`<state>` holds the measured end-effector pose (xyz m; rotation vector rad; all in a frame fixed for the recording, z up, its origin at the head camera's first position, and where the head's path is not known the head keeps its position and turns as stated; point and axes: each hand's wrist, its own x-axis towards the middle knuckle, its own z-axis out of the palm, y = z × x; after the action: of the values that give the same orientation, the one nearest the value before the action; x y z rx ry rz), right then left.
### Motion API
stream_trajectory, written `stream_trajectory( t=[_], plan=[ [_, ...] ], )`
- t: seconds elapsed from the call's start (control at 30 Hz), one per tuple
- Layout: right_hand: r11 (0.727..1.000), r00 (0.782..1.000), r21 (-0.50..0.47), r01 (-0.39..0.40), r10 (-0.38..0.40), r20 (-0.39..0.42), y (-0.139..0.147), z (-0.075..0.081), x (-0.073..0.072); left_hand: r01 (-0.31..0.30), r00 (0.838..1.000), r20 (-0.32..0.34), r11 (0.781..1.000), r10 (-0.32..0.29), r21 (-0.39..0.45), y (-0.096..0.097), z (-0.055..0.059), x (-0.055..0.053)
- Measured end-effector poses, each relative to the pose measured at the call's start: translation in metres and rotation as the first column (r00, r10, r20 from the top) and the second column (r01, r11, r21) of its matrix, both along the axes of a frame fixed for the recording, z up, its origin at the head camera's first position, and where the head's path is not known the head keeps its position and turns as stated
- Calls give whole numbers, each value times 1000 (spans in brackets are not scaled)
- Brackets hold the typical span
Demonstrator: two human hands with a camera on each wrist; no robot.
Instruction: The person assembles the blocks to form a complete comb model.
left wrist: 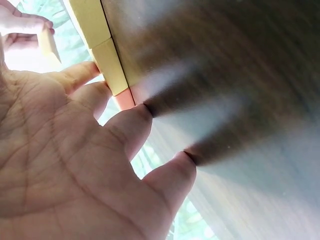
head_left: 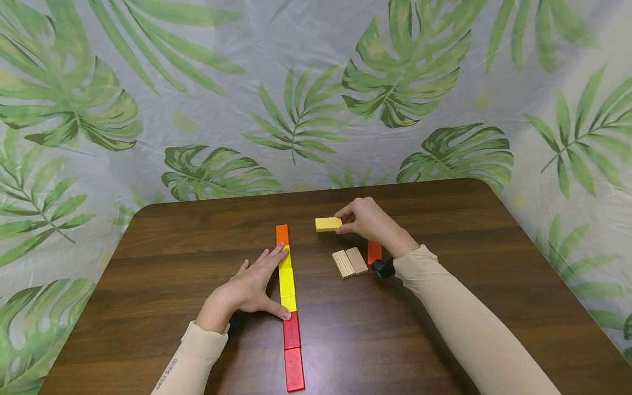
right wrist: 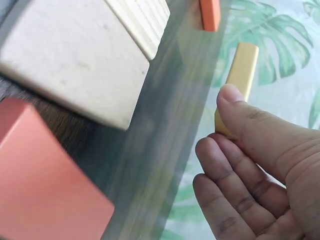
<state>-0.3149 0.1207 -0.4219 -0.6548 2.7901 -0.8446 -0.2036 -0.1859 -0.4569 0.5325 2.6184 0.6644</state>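
A straight row of flat blocks runs away from me in the head view: an orange block (head_left: 282, 234) at the far end, yellow blocks (head_left: 287, 282) in the middle, two red blocks (head_left: 292, 331) nearest. My left hand (head_left: 254, 285) lies spread along the row's left side, fingertips at the far yellow block and thumb tip where yellow meets red. To the right of the row's far end, my right hand (head_left: 367, 219) pinches a pale yellow block (head_left: 326, 224) by its right end between thumb and fingers. In the right wrist view its other fingers (right wrist: 225, 210) are loosely bent.
Two pale wooden blocks, one grooved (head_left: 343, 264) and one smooth (head_left: 356, 260), lie side by side right of the row. Another orange block (head_left: 374, 252) sits beside them, partly under my right wrist. A leaf-patterned cloth (head_left: 306, 115) hangs behind the dark wooden table (head_left: 163, 263).
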Motion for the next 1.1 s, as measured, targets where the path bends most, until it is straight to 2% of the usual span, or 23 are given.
stream_trajectory(
  t=[0.27, 0.7, 1.1],
  plan=[
    [1000, 1000, 18, -17, 17, -1, -21, -10, -9, 5, 1000, 1, 1000, -5, 11, -1, -2, -1],
    [999, 1000, 41, 12, -11, -20, -52, -27, -17, 7, 1000, 8, 1000, -7, 14, 2, 0, 0],
    [995, 1000, 103, 17, -14, -25, -70, -25, -21, 4, 1000, -5, 1000, -4, 0, 3, 1, 0]
  ],
)
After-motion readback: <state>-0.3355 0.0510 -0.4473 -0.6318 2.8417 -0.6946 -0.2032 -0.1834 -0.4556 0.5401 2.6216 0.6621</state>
